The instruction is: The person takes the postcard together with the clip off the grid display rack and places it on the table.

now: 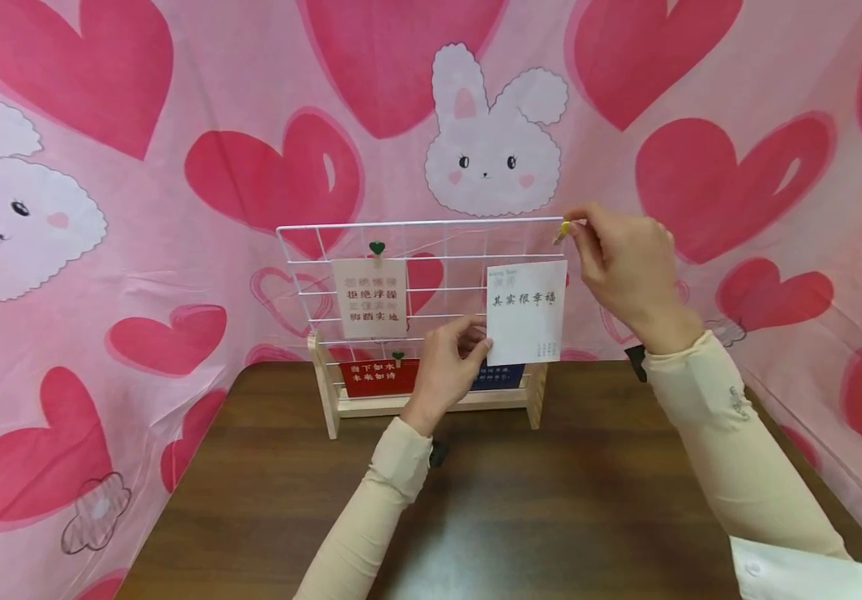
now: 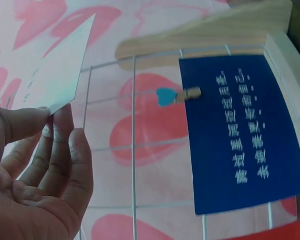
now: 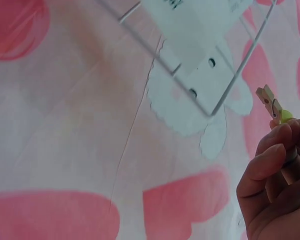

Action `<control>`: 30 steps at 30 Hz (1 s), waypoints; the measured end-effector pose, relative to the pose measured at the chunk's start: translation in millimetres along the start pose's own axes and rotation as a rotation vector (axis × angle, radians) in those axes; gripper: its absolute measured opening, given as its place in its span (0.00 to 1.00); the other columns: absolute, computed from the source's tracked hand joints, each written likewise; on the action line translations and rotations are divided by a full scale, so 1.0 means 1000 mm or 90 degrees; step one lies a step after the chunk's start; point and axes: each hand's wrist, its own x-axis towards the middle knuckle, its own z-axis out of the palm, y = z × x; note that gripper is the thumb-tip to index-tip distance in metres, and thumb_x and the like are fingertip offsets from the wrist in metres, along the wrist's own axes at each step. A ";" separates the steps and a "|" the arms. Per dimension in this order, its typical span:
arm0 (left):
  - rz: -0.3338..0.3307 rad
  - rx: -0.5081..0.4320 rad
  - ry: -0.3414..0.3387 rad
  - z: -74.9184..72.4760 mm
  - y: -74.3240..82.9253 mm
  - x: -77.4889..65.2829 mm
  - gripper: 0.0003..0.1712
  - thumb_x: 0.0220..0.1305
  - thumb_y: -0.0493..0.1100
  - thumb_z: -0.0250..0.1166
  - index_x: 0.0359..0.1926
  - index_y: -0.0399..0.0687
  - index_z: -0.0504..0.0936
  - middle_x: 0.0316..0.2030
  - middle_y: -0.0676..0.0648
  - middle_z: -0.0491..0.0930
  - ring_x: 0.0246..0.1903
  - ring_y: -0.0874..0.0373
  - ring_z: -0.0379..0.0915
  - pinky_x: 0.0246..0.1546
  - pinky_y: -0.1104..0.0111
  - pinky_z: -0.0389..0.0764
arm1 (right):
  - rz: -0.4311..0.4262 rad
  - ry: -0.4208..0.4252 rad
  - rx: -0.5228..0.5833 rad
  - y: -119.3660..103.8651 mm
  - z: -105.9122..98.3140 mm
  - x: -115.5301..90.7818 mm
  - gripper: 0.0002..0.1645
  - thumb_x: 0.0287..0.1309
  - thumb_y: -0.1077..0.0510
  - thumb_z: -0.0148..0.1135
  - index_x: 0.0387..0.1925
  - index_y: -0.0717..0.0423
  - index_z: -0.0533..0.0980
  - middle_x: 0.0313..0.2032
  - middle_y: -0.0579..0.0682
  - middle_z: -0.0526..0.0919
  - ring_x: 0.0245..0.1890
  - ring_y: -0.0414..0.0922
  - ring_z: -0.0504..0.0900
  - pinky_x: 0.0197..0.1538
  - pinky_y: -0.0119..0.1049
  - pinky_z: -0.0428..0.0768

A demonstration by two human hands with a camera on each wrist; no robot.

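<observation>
A white wire grid (image 1: 431, 225) stands in a wooden base (image 1: 431, 404) at the back of the table. My left hand (image 1: 449, 354) pinches the lower left corner of a white card (image 1: 527, 310) (image 2: 57, 65) and holds it against the grid's right half. My right hand (image 1: 614, 258) (image 3: 275, 180) pinches a small wooden clip with a yellow-green top (image 1: 563, 230) (image 3: 274, 106) next to the grid's top right corner. A pink card (image 1: 368, 297) hangs from a green heart clip (image 1: 377, 247). A blue card (image 2: 240, 130) hangs from a blue heart clip (image 2: 175, 95).
A red card (image 1: 378, 379) hangs low on the grid under a small green clip (image 1: 398, 357). The dark wooden table (image 1: 551, 500) reaches toward me. Pink fabric (image 1: 138, 208) with hearts and rabbits covers the walls behind and beside.
</observation>
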 end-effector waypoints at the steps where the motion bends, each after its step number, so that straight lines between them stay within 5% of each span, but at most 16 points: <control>1: 0.003 -0.007 -0.003 0.001 0.000 -0.001 0.14 0.63 0.40 0.65 0.51 0.49 0.82 0.38 0.48 0.87 0.32 0.62 0.81 0.37 0.73 0.84 | 0.002 0.005 -0.003 0.003 -0.002 -0.002 0.11 0.66 0.57 0.56 0.39 0.60 0.81 0.22 0.57 0.84 0.14 0.50 0.70 0.20 0.39 0.65; 7: -0.008 -0.051 -0.052 0.012 -0.001 -0.010 0.14 0.62 0.40 0.66 0.50 0.49 0.82 0.38 0.49 0.86 0.32 0.63 0.81 0.37 0.75 0.84 | 0.029 0.012 -0.013 0.020 -0.011 -0.017 0.09 0.65 0.60 0.56 0.40 0.61 0.79 0.17 0.55 0.77 0.15 0.45 0.64 0.21 0.38 0.62; 23: -0.087 -0.084 -0.172 0.053 -0.017 -0.041 0.13 0.61 0.39 0.67 0.48 0.49 0.81 0.36 0.48 0.86 0.30 0.68 0.81 0.37 0.77 0.83 | 0.117 -0.080 -0.022 0.067 -0.010 -0.082 0.08 0.61 0.64 0.56 0.39 0.62 0.79 0.27 0.58 0.86 0.22 0.53 0.78 0.24 0.46 0.69; 30: -0.141 -0.099 -0.219 0.066 -0.029 -0.052 0.11 0.60 0.36 0.68 0.44 0.48 0.79 0.34 0.47 0.87 0.28 0.58 0.83 0.30 0.75 0.83 | 0.132 -0.152 -0.037 0.084 -0.004 -0.120 0.07 0.60 0.64 0.60 0.40 0.61 0.79 0.25 0.57 0.85 0.19 0.48 0.76 0.24 0.41 0.69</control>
